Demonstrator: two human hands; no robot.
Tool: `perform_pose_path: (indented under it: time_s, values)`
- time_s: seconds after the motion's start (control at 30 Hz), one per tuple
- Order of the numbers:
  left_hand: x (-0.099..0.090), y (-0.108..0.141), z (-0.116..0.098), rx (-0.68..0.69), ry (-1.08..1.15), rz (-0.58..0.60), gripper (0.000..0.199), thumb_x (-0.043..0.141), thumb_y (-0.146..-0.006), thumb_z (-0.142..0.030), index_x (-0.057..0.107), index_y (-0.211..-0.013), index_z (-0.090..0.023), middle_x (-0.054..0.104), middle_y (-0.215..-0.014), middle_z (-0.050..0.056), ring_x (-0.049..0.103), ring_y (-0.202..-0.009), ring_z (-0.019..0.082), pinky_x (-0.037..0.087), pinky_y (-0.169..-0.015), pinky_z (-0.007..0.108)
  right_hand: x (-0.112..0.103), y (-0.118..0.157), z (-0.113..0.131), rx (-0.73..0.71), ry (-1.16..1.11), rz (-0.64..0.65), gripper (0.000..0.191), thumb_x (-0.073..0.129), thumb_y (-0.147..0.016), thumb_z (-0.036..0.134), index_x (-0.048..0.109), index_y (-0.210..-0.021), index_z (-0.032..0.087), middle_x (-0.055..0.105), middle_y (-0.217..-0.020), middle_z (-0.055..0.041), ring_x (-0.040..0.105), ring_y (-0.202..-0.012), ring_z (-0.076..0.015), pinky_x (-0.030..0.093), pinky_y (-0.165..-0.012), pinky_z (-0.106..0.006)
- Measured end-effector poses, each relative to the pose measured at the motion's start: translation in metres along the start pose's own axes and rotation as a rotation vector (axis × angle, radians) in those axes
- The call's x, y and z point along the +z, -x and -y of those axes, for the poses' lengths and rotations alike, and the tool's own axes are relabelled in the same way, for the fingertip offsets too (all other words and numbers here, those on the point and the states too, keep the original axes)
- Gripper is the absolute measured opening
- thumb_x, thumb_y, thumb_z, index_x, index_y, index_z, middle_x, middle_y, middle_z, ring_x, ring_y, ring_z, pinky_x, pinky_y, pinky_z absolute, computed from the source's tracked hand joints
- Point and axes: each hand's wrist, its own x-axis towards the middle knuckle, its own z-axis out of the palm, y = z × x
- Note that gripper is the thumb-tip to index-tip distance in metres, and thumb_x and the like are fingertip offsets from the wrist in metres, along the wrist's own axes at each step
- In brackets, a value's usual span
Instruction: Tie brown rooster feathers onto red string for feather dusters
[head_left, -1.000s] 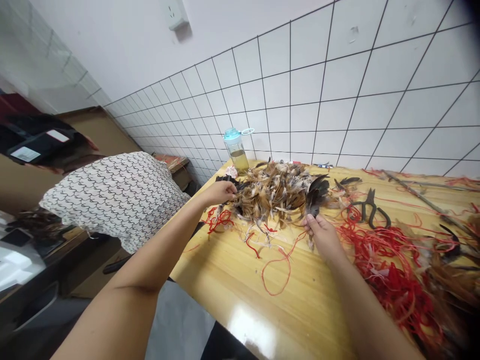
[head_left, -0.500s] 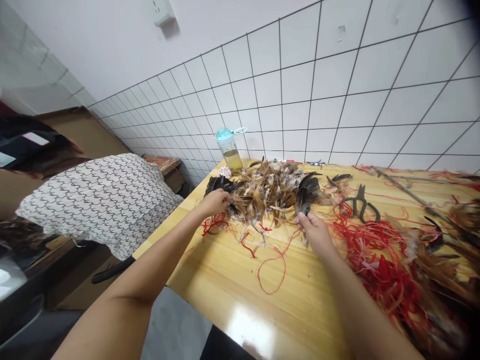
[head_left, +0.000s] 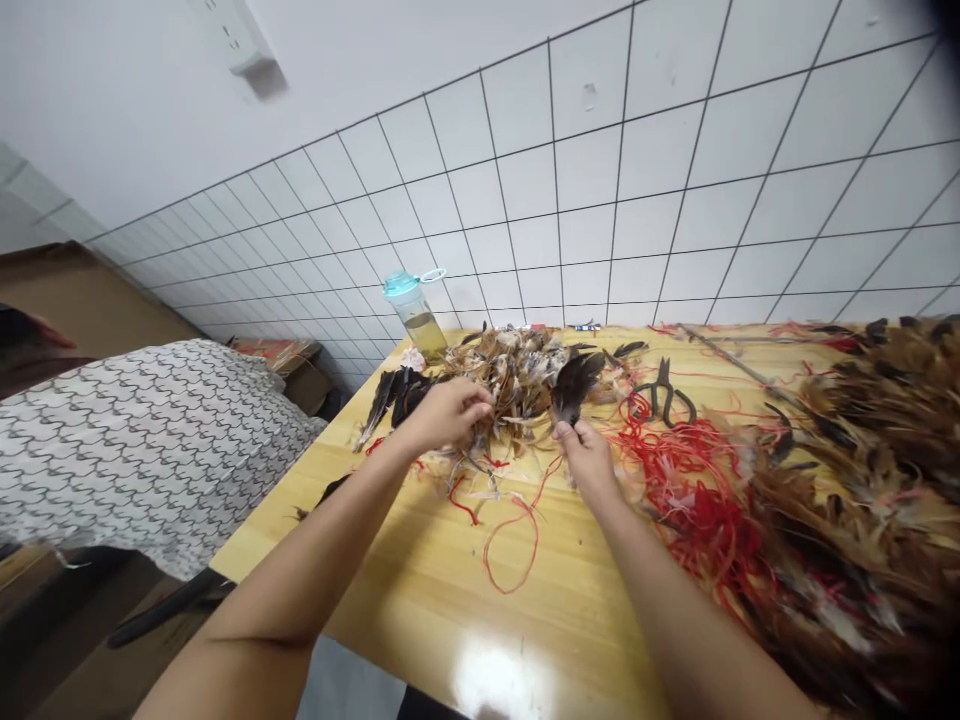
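My right hand pinches a small bunch of dark feathers by the quill end, the tips fanning upward. My left hand is over the near left side of a pile of brown and white feathers, its fingers curled and thumb close to them. Whatever lies between those fingers is too small to make out. Black feathers lie left of that hand. A loop of thin red string rests on the table below my hands, beside a short thicker red cord.
A water bottle with a blue lid stands by the wall. Black-handled pliers, tangled red string and a large heap of brown feathers lie on the right. At left sits a person in a patterned top.
My left hand has moved right, from the black feathers to the brown pile. My right hand keeps hold of the dark feathers. The whole view has shifted, showing more of the right-hand heap.
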Motion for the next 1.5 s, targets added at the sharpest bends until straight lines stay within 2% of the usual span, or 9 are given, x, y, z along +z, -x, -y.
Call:
perform_pose_path:
  time_s: [0.1,0.17,0.27,0.4,0.57,0.8,1.1,1.27,1.5]
  values:
    - [0.031,-0.010,-0.027,0.034,0.275,0.101,0.022,0.059,-0.083,-0.031,0.071,-0.097,-0.018,0.069,-0.099,0.005,0.062,-0.090,0.016,0.047,-0.082,0.027,0.000,-0.001,-0.002,0.037,-0.122,0.018,0.039,0.050,-0.077,0.057,0.058,-0.068,0.020,0.047,-0.055,0.0019,0.043,-0.052,-0.0139,0.033,-0.051,-0.026]
    - [0.051,-0.015,-0.037,0.033,0.518,0.170,0.022,0.060,-0.083,-0.035,0.070,-0.087,-0.016,0.068,-0.089,0.005,0.061,-0.081,0.014,0.046,-0.075,0.024,0.002,-0.001,-0.001,0.000,-0.173,0.085,0.041,0.054,-0.075,0.060,0.059,-0.066,0.020,0.050,-0.056,0.0010,0.045,-0.054,-0.0139,0.035,-0.053,-0.027]
    - [0.073,-0.018,-0.040,-0.006,0.814,0.225,0.032,0.066,-0.079,-0.044,0.064,-0.072,-0.013,0.060,-0.072,0.001,0.055,-0.067,0.011,0.042,-0.063,0.022,0.005,-0.001,0.001,0.030,-0.273,0.150,0.046,0.058,-0.070,0.065,0.058,-0.063,0.020,0.055,-0.059,-0.0005,0.045,-0.053,-0.0132,0.036,-0.054,-0.027]
    - [0.088,-0.021,-0.037,-0.120,1.131,0.251,0.036,0.075,-0.072,-0.045,0.060,-0.072,-0.012,0.059,-0.065,0.000,0.053,-0.062,0.009,0.037,-0.060,0.020,0.006,-0.003,0.008,0.088,-0.398,0.178,0.050,0.062,-0.065,0.070,0.057,-0.060,0.021,0.058,-0.058,-0.0008,0.044,-0.053,-0.0124,0.037,-0.054,-0.027]
    - [0.095,-0.027,-0.036,-0.193,1.348,0.300,0.038,0.082,-0.065,-0.041,0.059,-0.072,-0.011,0.060,-0.061,0.001,0.056,-0.058,0.009,0.039,-0.061,0.021,0.002,-0.003,0.014,0.145,-0.518,0.210,0.053,0.068,-0.058,0.071,0.058,-0.058,0.020,0.058,-0.057,-0.0010,0.045,-0.054,-0.0114,0.036,-0.054,-0.026]
    - [0.104,-0.027,-0.044,-0.230,1.501,0.216,0.037,0.085,-0.063,-0.035,0.058,-0.073,-0.011,0.059,-0.058,-0.001,0.055,-0.054,0.007,0.041,-0.057,0.020,-0.008,-0.001,0.021,0.193,-0.536,0.242,0.052,0.072,-0.058,0.068,0.060,-0.061,0.018,0.056,-0.060,0.0004,0.040,-0.054,-0.0089,0.030,-0.051,-0.024]
    - [0.087,-0.023,-0.045,-0.318,1.731,0.046,0.038,0.085,-0.064,-0.033,0.054,-0.079,-0.015,0.056,-0.059,-0.004,0.051,-0.052,0.007,0.043,-0.053,0.021,-0.015,0.002,0.022,0.215,-0.579,0.464,0.046,0.074,-0.063,0.062,0.062,-0.067,0.018,0.055,-0.066,0.0015,0.039,-0.055,-0.0079,0.027,-0.050,-0.022]
    - [0.086,-0.021,-0.044,-0.353,1.722,0.093,0.035,0.083,-0.066,-0.033,0.056,-0.077,-0.013,0.058,-0.059,-0.003,0.052,-0.052,0.006,0.045,-0.055,0.022,-0.015,0.000,0.020,0.183,-0.578,0.460,0.045,0.072,-0.066,0.062,0.061,-0.067,0.018,0.055,-0.066,0.0018,0.041,-0.055,-0.0082,0.028,-0.050,-0.022]
    - [0.089,-0.020,-0.048,-0.350,1.722,0.128,0.040,0.085,-0.064,-0.034,0.059,-0.085,-0.013,0.059,-0.059,-0.003,0.055,-0.051,0.008,0.049,-0.055,0.022,-0.012,0.001,0.019,0.191,-0.562,0.422,0.046,0.074,-0.062,0.063,0.060,-0.066,0.019,0.056,-0.065,0.0022,0.041,-0.054,-0.0080,0.030,-0.051,-0.022]
